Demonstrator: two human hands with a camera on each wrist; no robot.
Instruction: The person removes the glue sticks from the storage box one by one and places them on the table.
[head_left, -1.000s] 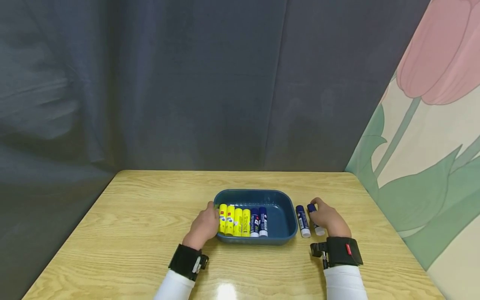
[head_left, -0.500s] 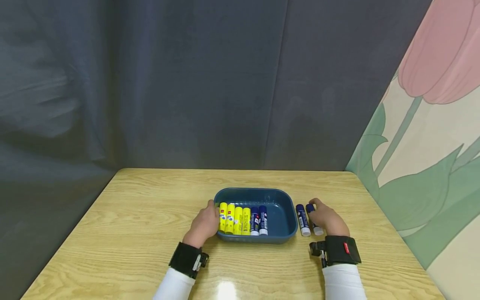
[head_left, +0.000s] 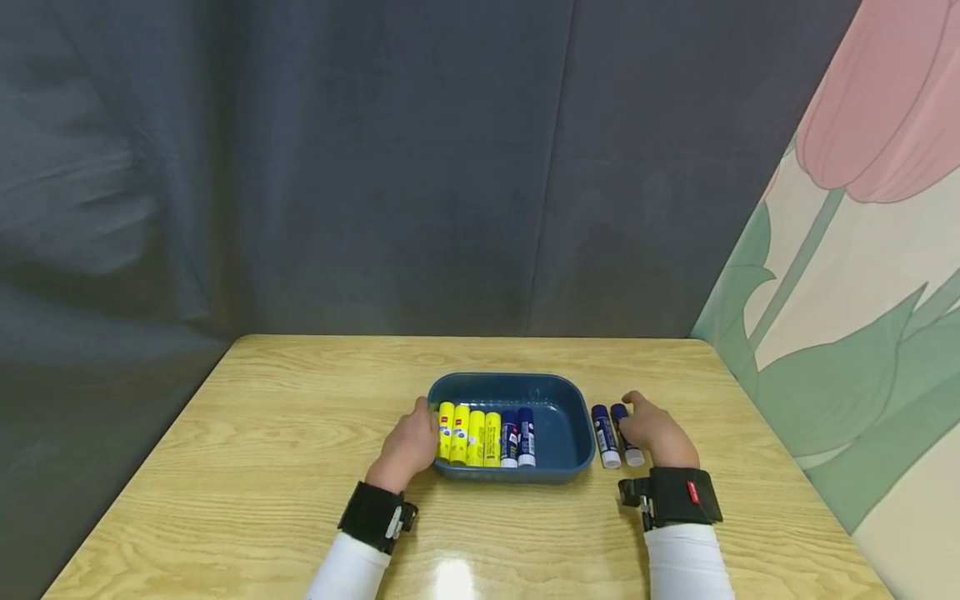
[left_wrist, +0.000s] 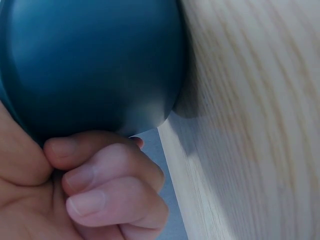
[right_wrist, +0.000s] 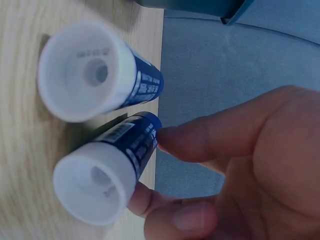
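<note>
In the head view a dark blue tray stands mid-table. Yellow glue sticks and two navy glue sticks lie side by side inside it. My left hand grips the tray's left end; the left wrist view has its curled fingers against the tray wall. Right of the tray, my right hand pinches the outer navy glue stick between thumb and fingers as it lies on the table. Another navy glue stick, white end toward me, lies between it and the tray.
The wooden table runs out to both sides of the tray. A dark grey curtain hangs behind its far edge. A wall with a tulip pattern rises at the right.
The outer glue stick has shifted slightly left with my right hand, closer to its neighbour. My left hand keeps its place on the tray.
</note>
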